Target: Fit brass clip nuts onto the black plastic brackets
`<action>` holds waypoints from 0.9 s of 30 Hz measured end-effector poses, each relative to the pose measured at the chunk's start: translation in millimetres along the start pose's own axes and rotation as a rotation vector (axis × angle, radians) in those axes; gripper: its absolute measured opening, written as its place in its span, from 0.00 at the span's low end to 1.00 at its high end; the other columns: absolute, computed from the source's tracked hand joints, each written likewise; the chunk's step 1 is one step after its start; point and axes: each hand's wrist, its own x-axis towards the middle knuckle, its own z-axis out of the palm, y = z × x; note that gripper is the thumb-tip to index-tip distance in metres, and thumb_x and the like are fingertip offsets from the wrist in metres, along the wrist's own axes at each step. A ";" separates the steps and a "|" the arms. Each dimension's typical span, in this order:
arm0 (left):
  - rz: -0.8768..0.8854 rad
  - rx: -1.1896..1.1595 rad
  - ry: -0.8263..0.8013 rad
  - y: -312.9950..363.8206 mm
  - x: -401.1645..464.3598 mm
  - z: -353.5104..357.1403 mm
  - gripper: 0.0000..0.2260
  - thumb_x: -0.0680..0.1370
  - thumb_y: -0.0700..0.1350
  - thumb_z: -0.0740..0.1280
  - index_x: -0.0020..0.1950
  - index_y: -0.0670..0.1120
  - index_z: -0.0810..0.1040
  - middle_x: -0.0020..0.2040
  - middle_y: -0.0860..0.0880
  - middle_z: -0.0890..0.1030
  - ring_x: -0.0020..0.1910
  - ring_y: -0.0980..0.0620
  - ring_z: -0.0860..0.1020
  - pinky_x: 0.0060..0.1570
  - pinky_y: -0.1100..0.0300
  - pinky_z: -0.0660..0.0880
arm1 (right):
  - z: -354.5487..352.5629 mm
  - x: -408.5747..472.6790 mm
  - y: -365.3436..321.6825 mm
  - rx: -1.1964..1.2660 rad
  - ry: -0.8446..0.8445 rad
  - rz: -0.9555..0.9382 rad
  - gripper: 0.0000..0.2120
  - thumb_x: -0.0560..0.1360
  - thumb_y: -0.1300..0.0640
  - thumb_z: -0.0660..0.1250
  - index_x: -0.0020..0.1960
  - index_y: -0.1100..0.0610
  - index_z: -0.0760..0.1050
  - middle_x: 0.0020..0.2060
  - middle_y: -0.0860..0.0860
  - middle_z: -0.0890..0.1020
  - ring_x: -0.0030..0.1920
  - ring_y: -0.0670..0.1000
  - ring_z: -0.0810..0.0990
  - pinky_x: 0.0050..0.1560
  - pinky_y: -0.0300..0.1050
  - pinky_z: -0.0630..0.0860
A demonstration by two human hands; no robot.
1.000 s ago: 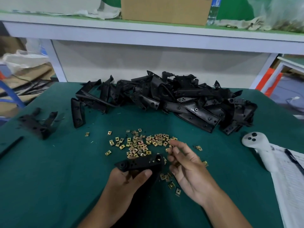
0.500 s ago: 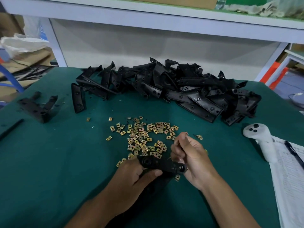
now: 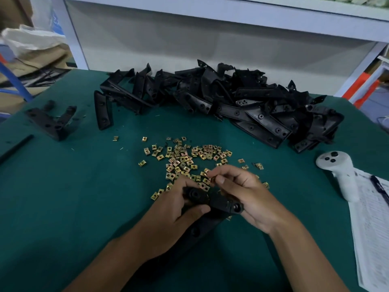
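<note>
Hands meet low over the green table (image 3: 63, 197). The left hand (image 3: 174, 211) grips one black bracket (image 3: 212, 202) by its near end, thumb curled over it. The right hand (image 3: 242, 192) pinches something small at the fingertips, too hidden to name, its palm against the bracket's far end. Brass clip nuts (image 3: 183, 161) lie scattered just beyond, too many to count, before a heap of brackets (image 3: 231, 102). One white controller (image 3: 339, 171) touches printed sheets (image 3: 374, 228); their writing is unreadable.
</note>
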 end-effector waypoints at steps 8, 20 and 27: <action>0.019 -0.035 -0.035 -4.9 -0.7 -1.0 0.19 0.79 0.63 0.65 0.68 0.65 0.67 0.51 0.55 0.85 0.49 0.52 0.84 0.52 0.53 0.79 | -0.5 -0.3 -1.6 -0.153 0.017 -0.004 0.09 0.72 0.48 0.75 0.51 0.48 0.82 0.44 0.45 0.83 0.45 0.44 0.81 0.43 0.36 0.77; 0.029 -0.058 -0.071 -9.5 0.2 0.5 0.21 0.79 0.61 0.65 0.71 0.70 0.63 0.59 0.61 0.82 0.59 0.59 0.81 0.56 0.64 0.76 | 2.0 -3.6 -6.5 -0.246 0.012 -0.047 0.02 0.72 0.52 0.76 0.43 0.48 0.84 0.38 0.48 0.83 0.39 0.45 0.81 0.39 0.36 0.76; 0.023 0.037 -0.102 -15.1 -0.3 1.9 0.23 0.79 0.66 0.64 0.73 0.70 0.62 0.57 0.57 0.82 0.51 0.50 0.84 0.55 0.48 0.80 | -5.3 -8.4 -12.9 -0.310 -0.044 -0.055 0.01 0.72 0.55 0.74 0.43 0.52 0.84 0.40 0.48 0.85 0.42 0.46 0.81 0.43 0.36 0.77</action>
